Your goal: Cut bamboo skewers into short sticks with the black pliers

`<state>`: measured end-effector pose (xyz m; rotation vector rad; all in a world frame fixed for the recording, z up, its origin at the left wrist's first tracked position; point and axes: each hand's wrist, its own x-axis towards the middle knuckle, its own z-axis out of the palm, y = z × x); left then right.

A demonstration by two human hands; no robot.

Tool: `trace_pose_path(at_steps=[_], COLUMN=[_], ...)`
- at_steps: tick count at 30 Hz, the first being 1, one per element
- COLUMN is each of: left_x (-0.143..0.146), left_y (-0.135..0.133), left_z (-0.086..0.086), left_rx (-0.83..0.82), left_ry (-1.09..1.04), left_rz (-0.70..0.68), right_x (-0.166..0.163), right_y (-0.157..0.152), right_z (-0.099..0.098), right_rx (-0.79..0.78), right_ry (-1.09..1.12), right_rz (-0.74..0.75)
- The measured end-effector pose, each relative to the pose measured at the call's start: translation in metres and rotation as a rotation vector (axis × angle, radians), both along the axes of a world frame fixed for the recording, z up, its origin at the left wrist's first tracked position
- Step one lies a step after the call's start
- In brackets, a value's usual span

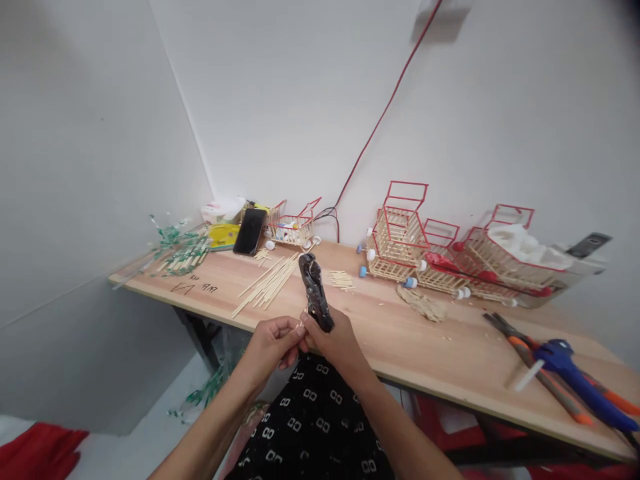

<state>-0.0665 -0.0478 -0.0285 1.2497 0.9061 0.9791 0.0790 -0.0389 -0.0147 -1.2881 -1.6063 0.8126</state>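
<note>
My right hand (pixel 337 343) is wrapped round a pair of black pliers (pixel 314 290), jaws pointing up and away from me over the table edge. Close beside it, my left hand (pixel 275 343) pinches with thumb and fingertips touching those of the right. Whatever lies between these fingertips is too small to make out, perhaps a pale bit. Just beyond my hands, long thin wooden sticks (pixel 270 283) are spread on the table (pixel 360 320). A little pile of short cut sticks (pixel 342 280) lies to the right of the pliers' head.
Small stick-built carts with red handles (pixel 400 233) stand along the wall, one more cart (pixel 290 230) further left. A phone (pixel 250 231) leans near a yellow packet (pixel 223 235). Green-wrapped stick bundles (pixel 183 253) lie left. A blue glue gun (pixel 575 367) and orange-handled cutters (pixel 550 380) lie right.
</note>
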Motion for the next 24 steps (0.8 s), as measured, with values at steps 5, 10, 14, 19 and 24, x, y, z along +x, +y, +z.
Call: trace_pose_path(at_steps=[5, 10, 14, 19, 24], left_x=[-0.006, -0.006, -0.002, -0.003, -0.003], left_y=[-0.006, -0.011, -0.012, -0.01, -0.01], left_z=[0.006, 0.016, 0.016, 0.016, 0.018], left_rx=[0.022, 0.024, 0.004, 0.003, -0.034], left_ry=[-0.002, -0.108, -0.107, -0.079, -0.069], left_rz=[-0.093, -0.16, -0.091, -0.064, -0.056], right_x=[0.0, 0.002, -0.002, -0.003, -0.005], right_y=[-0.007, -0.012, -0.015, -0.012, -0.012], right_z=[-0.002, 0.004, 0.002, -0.008, -0.01], right_rx=[-0.109, -0.275, -0.391, -0.316, -0.177], right_ry=[0.118, 0.519, 0.691, 0.64, 0.375], right_rz=[-0.053, 0.046, 0.074, 0.029, -0.077])
